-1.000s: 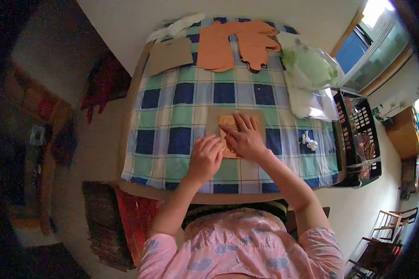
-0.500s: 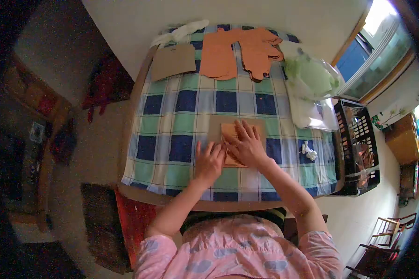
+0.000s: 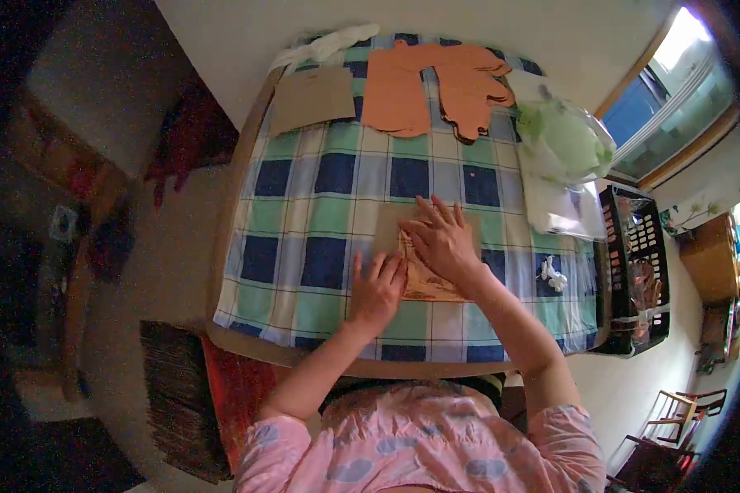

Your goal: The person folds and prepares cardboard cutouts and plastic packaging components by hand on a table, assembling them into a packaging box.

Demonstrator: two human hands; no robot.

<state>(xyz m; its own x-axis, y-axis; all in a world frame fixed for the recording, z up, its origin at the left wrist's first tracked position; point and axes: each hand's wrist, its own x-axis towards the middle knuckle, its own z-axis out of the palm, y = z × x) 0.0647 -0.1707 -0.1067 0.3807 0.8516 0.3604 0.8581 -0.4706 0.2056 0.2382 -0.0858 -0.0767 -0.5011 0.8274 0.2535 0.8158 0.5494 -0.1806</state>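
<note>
Versus earlier, right hand [image 3: 446,245] higher on orange sheet [image 3: 429,287], more lower part showing; fingers spread flat. Left hand [image 3: 376,293] half-curled at sheet's left edge, grip unclear. Sheet on cloth-covered tabletop [image 3: 321,300].

A small orange sheet on a drab tan board, at the near side of the bench.
The sheet [image 3: 427,285] looks thin and a little shiny, its face marked with darker brownish lines; it lies about flat, near edge roughly square to the bench [image 3: 304,222]'s front, its upper right part hidden under the spread right hand [image 3: 446,245], its left edge at the fingertips of the left hand [image 3: 376,294]. The board [image 3: 389,218], plain and flat on the checked cloth [image 3: 329,218], shows beyond the sheet's far edge; I can't make out where its near edge ends.
</note>
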